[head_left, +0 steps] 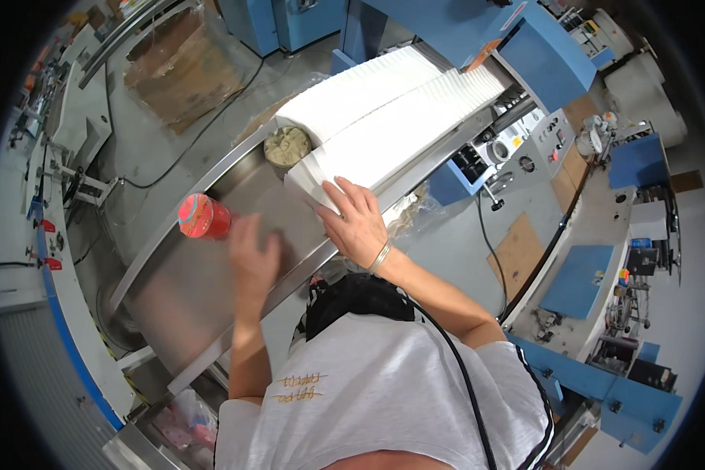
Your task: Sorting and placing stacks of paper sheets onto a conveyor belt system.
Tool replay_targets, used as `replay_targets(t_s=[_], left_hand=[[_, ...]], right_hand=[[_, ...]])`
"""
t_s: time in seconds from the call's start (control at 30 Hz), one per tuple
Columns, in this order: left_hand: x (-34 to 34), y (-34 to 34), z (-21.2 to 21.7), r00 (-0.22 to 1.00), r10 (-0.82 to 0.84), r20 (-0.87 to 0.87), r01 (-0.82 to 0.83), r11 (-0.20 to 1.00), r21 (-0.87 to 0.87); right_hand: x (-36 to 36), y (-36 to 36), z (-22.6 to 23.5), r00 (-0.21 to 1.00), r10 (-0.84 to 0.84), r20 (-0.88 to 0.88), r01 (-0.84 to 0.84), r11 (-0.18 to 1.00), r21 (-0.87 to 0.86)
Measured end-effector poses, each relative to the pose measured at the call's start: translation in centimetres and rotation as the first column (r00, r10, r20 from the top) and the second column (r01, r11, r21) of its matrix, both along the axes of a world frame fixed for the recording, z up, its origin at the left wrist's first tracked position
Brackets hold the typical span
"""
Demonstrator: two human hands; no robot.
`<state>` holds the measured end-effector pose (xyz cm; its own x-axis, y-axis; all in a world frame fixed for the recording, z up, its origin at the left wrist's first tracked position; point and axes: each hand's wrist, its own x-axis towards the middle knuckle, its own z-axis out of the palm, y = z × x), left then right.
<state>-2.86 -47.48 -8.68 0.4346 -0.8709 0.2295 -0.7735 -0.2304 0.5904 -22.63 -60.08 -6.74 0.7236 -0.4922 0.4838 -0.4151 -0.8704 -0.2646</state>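
Observation:
My right hand (358,225) rests with its fingers stretched out against the near end of a long row of white folded paper (407,129). A bracelet sits on that wrist. My left hand (254,252), smeared by motion, is over the metal tray (180,305), just right of a red cylindrical can (204,217). Whether it touches the can or holds anything cannot be made out. Against the end of the other white row stands a round object wrapped in beige material (287,146).
The tray's raised metal rim (157,254) runs along its far left side. Blue machine housings (548,59) stand at the tray's far end. A control panel (552,141) is on the right. Cardboard (184,63) lies on the floor; a black cable (458,352) crosses my shirt.

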Motion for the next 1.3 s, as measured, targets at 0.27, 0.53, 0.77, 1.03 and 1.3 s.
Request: replay_targets(t_s=[0.27,0.53,0.77,1.03,1.3], left_hand=[[-9.1,-3.8,-1.3,0.612,-0.207,-0.763,0.119,0.978,-0.17],[-10.2,-5.4,-2.4,0.833,0.065,-0.549,-0.127,0.989,-0.076],[-11.1,-5.7,-1.0,0.885,0.195,-0.422,-0.256,0.963,-0.091],[-12.0,-5.7,-1.5,0.836,0.226,-0.5,-0.315,0.944,-0.099],[-12.0,-5.5,-1.8,0.858,0.203,-0.472,-0.3,0.944,-0.139]], right_hand=[[-4.2,-1.5,1.5,0.956,0.171,0.239,-0.205,0.97,0.128],[-12.2,-6.9,-1.8,0.956,-0.084,0.281,-0.003,0.956,0.295],[-15.7,-14.6,-2.0,0.884,-0.382,0.269,0.208,0.837,0.506],[-17.2,-22.2,-4.0,0.693,-0.6,0.398,0.275,0.731,0.625],[-17.4,-24.8,-3.1,0.797,-0.496,0.346,0.304,0.823,0.479]])
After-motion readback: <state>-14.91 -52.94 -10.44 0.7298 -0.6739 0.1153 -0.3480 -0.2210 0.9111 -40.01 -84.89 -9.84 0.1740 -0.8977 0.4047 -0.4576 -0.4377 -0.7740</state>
